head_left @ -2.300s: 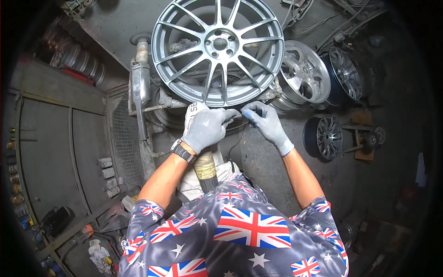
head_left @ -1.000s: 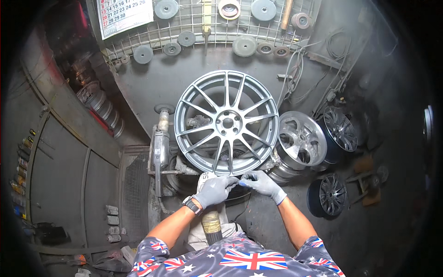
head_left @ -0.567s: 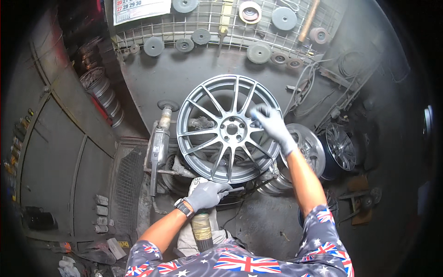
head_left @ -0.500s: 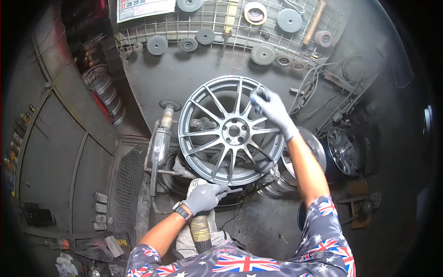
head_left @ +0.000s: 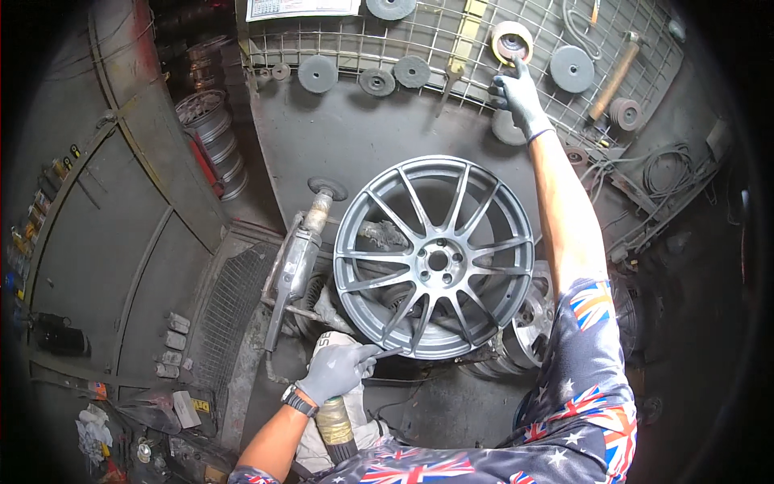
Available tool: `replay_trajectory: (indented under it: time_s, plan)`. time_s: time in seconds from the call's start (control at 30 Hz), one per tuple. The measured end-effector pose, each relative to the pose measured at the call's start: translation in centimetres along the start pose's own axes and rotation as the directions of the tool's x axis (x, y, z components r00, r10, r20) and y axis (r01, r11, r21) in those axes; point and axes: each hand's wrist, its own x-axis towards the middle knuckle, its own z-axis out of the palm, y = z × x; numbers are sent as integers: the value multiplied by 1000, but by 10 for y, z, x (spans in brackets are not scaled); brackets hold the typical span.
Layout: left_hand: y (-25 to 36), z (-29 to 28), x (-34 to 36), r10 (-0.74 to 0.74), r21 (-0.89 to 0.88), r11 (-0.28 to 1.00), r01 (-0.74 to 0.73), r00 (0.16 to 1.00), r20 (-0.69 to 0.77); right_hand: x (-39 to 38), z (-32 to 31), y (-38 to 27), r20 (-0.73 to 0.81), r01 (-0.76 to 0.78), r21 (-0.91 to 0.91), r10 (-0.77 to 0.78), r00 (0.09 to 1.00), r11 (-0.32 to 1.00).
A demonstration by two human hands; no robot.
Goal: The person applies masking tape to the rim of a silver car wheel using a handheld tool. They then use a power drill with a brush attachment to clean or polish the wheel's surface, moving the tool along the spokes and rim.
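My left hand (head_left: pixel 334 373), in a grey glove, holds a slim dark tool (head_left: pixel 391 352) at the lower rim of a large silver multi-spoke wheel (head_left: pixel 435 284). Beneath that hand are a tape-wrapped cylindrical handle (head_left: pixel 334 420) and a whitish cloth (head_left: pixel 310 444). My right hand (head_left: pixel 518 101), also gloved, is raised to the wire grid, index finger at the lower edge of a pale ring-shaped disc (head_left: pixel 523 39), other fingers loosely bent and apart. Whether it grips the disc is unclear. The wheel lies face-up on a stand.
A metal machine with a disc spindle (head_left: pixel 298 256) stands left of the wheel. Discs (head_left: pixel 572 69) and a wooden-handled tool (head_left: pixel 613 79) hang on the grid (head_left: pixel 435 36). More wheels (head_left: pixel 524 323) sit underneath at right, others (head_left: pixel 222 145) are stacked at back left; cables (head_left: pixel 661 173) hang right.
My right hand has left the left hand, crossed over the wheel and reached up to the hanging disc. My left hand stays low with the slim tool. The view has shifted.
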Motion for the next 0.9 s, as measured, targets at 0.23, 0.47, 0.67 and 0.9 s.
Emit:
replay_trajectory:
  time_s: [0.23,0.47,0.67,0.9]
  plan:
    - [5,-4,6,-45,27,999,45,999,5,49,-8,23,29,2,-107,2,1000,994]
    - [6,1,9,-22,15,1000,22,1000,0,23,-12,-20,-224,370,-274,-433,873,888]
    - [10,-1,14,-32,-11,999,33,996,88,-101,-10,-59,-41,320,71,-318,947,945]
    - [13,6,10,14,-17,1000,-12,989,146,-327,-5,8,235,-284,490,189,953,824]
